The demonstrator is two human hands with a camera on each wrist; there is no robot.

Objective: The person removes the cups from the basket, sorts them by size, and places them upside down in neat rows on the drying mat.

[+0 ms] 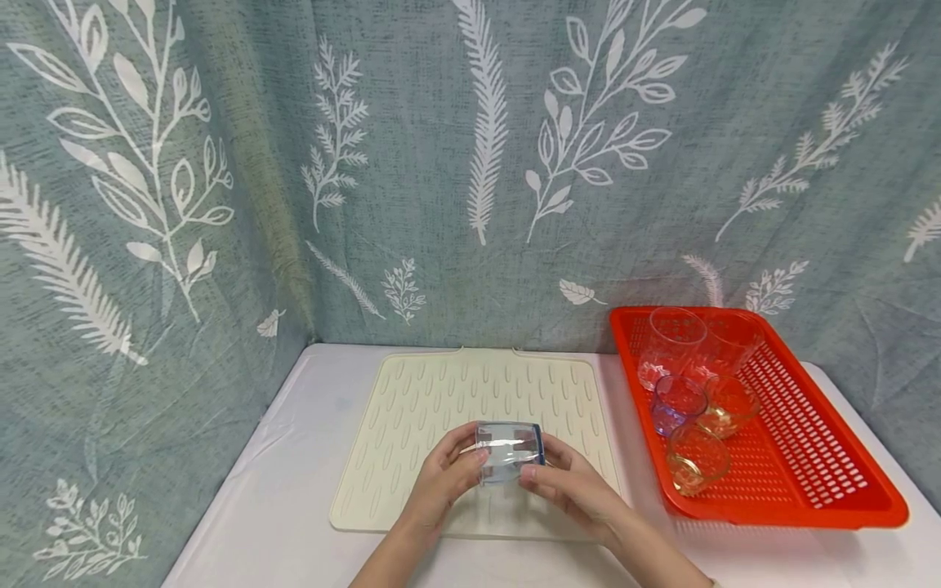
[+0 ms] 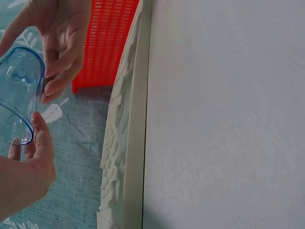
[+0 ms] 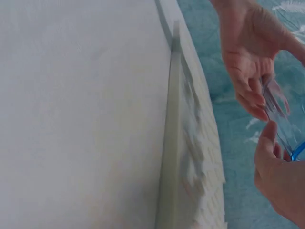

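Observation:
A clear, blue-tinted drinking glass (image 1: 507, 451) lies sideways in the air between both hands, over a cream drying mat (image 1: 412, 408). Fingers and thumb of my left hand (image 1: 443, 475) grip its left end. At the other end, where a darker blue edge shows, my right hand (image 1: 573, 483) holds it between thumb and fingers. In the left wrist view, the glass (image 2: 21, 78) spans the gap between the hands, its rounded wall see-through. From the right wrist, only part of the glass (image 3: 281, 121) appears at the frame's edge.
To the right stands a red plastic basket (image 1: 838, 457) with perforated sides. Inside its left part are a tall clear glass (image 1: 672, 347), a purple glass (image 1: 678, 406), amber-tinted glasses (image 1: 698, 467) and another tall one. A patterned green curtain (image 1: 412, 163) hangs behind the white table (image 1: 272, 482).

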